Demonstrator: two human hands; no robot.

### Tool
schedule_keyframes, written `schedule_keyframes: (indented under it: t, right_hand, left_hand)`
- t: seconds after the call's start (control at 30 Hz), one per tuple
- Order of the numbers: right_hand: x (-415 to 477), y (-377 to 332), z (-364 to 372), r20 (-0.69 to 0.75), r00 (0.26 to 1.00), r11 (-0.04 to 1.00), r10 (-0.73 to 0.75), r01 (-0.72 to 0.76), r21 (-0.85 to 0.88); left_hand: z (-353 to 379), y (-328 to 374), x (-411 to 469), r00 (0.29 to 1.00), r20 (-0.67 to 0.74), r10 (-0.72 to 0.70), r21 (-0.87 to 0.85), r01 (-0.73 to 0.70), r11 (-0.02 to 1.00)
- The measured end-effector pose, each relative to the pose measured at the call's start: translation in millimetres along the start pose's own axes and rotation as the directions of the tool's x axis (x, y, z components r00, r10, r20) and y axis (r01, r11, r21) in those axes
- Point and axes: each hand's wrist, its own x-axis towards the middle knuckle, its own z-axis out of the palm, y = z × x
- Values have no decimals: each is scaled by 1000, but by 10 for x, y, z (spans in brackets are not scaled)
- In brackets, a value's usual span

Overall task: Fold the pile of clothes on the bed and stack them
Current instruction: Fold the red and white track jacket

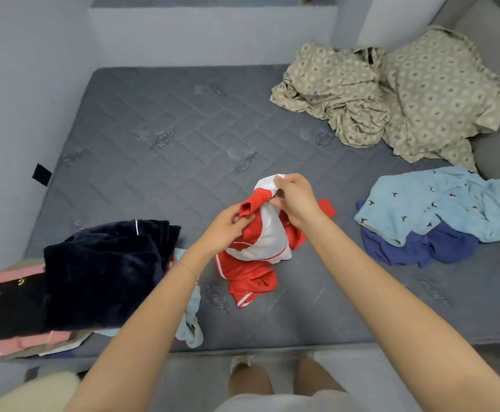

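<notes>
A red and white garment (257, 248) hangs bunched over the middle of the grey mattress (153, 120), its lower part resting on the bed. My left hand (228, 224) pinches a red sleeve end of it. My right hand (294, 197) grips the white upper part, a little higher. At the front left lies a stack of clothes with a dark navy garment (103, 269) on top of pink and black pieces (4, 316). A light blue patterned garment (439, 206) lies crumpled over a dark blue one (421, 251) at the right.
A beige patterned sheet and pillow (391, 93) are heaped at the back right corner. A small light blue piece (190, 325) lies by the bed's front edge under my left forearm. Grey walls close in on the left and back. My feet stand on the floor below.
</notes>
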Motion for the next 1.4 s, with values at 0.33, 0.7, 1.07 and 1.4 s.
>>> schedule_keyframes:
  t: [0.33,0.7,1.07,1.4]
  right_hand:
    - [-36,759,-82,-37,983,850,181,-175,-496]
    - [229,1632,-875,-83,992,569,90,-120,-814]
    - [1040,2445,-1419,5,989,503,145,-69,-862]
    - [1728,2857,-1556,66,985,491,159,-21,-871]
  left_hand:
    - [-363,-533,-5,862,405,-304,453,100,886]
    - [173,-1389,313,930,60,-362,484,290,826]
    - [918,-2520,807,838,-147,-525,464,527,712]
    - [1040,-2740,1397,896,-348,-276,558,435,707]
